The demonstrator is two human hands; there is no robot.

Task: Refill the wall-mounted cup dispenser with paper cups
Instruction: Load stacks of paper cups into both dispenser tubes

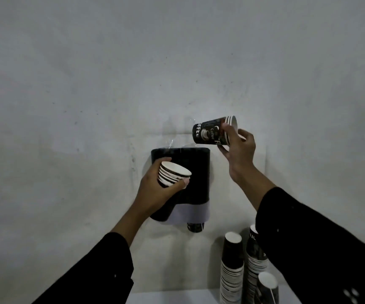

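Observation:
A black wall-mounted cup dispenser (195,172) hangs on the grey wall at centre, with a pale lower part and one dark cup (195,227) poking out of its bottom. My left hand (157,191) grips a short nested stack of paper cups (172,173), mouths up, in front of the dispenser's left side. My right hand (238,148) holds a small stack of black coffee-print cups (212,132) on its side, above and to the right of the dispenser's top, bottom end pointing left.
Tall upside-down stacks of paper cups (232,266) stand on a white surface (172,298) at the lower right, partly behind my right sleeve. The bare grey wall (111,73) fills the rest of the view.

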